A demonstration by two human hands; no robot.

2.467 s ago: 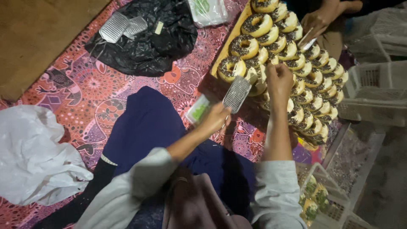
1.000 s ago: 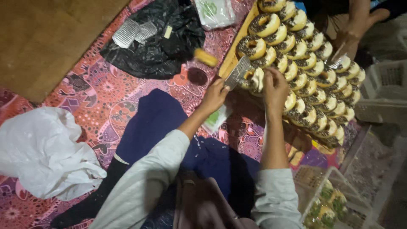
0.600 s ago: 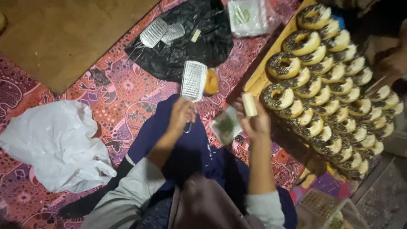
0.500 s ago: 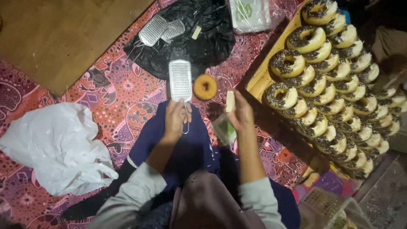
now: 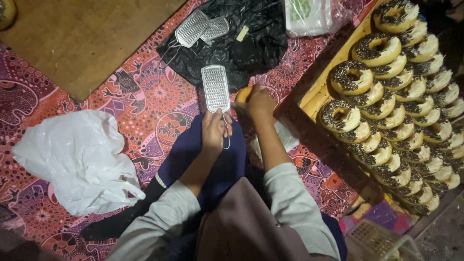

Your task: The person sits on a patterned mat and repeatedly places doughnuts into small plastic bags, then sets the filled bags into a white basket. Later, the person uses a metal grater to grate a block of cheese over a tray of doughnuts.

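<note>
My left hand [image 5: 215,129] grips the wire handle of a flat metal grater [image 5: 215,88] and holds it upright over the patterned mat [image 5: 145,99]. Just to its right, my right hand [image 5: 260,102] closes over a plain yellowish doughnut [image 5: 243,93] lying on the mat; most of the doughnut is hidden under the fingers. To the right a wooden tray [image 5: 316,89] carries several rows of doughnuts with chocolate sprinkles [image 5: 350,77]. Both hands are off the tray, to its left.
A black plastic bag [image 5: 246,46] lies behind the hands with two more graters [image 5: 192,28] on it. A clear plastic package [image 5: 307,14] sits at the top, a white plastic bag [image 5: 77,154] at left, a wooden board [image 5: 82,38] top left, a basket [image 5: 382,239] bottom right.
Both hands left the doughnut tray and moved left over the mat. The grater came along in my left hand. My right hand, earlier holding a pale block, now rests on the plain doughnut.
</note>
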